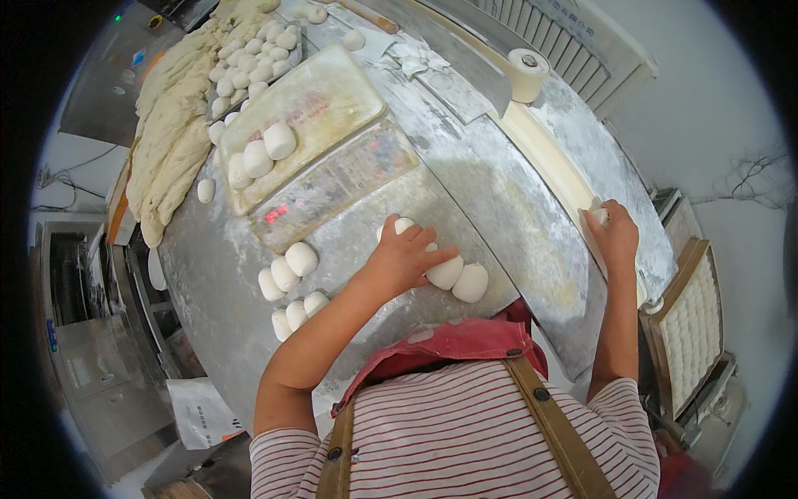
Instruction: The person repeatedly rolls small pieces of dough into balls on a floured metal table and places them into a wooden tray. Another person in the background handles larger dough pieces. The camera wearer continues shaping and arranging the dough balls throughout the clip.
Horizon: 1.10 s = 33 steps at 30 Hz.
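My left hand [408, 252] spreads over a group of white dough pieces [445, 272] on the metal worktable, its fingers among them; part of the group is hidden under it. At the right, my right hand [611, 234] has its fingers closed around a small dough piece [601, 216] at the edge of the conveyor belt [548, 153]. Left of my left hand stand two short rows of dough pieces, one row [285, 273] behind the other [298, 312]. Several more dough pieces [257, 159] rest on the flour-dusted digital scale [336, 87], whose display glows red.
A long mass of dough [171, 137] lies along the worktable's left side, beside a tray of many dough balls [249, 65]. A white roller [528, 75] stands by the belt. At the lower right, a wooden-framed tray [692, 330] holds rows of dough. A rolling pin [369, 14] lies at the far edge.
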Available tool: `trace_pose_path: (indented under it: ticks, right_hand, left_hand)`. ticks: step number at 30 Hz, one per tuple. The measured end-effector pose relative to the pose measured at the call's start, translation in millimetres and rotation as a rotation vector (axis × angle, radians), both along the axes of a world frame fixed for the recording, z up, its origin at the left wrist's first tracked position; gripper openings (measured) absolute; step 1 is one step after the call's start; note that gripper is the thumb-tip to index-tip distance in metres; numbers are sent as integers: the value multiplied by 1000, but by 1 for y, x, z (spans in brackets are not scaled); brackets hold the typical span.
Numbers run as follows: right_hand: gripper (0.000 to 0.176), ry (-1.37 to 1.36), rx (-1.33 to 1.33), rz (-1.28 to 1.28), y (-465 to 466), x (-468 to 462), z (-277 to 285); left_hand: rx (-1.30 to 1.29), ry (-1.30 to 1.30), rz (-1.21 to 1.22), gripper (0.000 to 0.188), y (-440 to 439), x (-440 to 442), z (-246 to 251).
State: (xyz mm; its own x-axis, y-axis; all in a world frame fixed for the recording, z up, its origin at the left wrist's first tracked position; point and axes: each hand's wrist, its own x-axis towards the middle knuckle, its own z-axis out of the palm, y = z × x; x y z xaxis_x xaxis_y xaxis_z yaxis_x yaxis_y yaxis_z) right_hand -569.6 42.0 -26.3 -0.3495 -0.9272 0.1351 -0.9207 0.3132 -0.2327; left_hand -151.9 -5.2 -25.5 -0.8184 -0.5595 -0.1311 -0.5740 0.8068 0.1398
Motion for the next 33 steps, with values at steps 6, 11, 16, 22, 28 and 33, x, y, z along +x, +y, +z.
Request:
trace_pose_path:
  ticks: [6, 11, 16, 22, 28, 33]
  right_hand:
    - [42, -36, 12, 56, -30, 20, 3]
    - [65, -31, 82, 107, -52, 33, 6]
    - [85, -60, 56, 196, -80, 40, 1]
    - [60, -27, 115, 172, -92, 54, 7]
    - [48, -213, -112, 409, -89, 89, 7]
    - [44, -645, 70, 653, -56, 184, 25]
  left_hand:
    - [198, 227, 275, 73, -16, 18, 6]
    - [491, 846, 706, 73, -8, 46, 11]
    - [829, 991, 874, 79, 85, 102, 18]
    - [471, 666, 911, 69, 171, 156, 60]
    - [-23, 123, 966, 74, 209, 179, 24]
    - [-10, 142, 901, 77, 201, 180, 32]
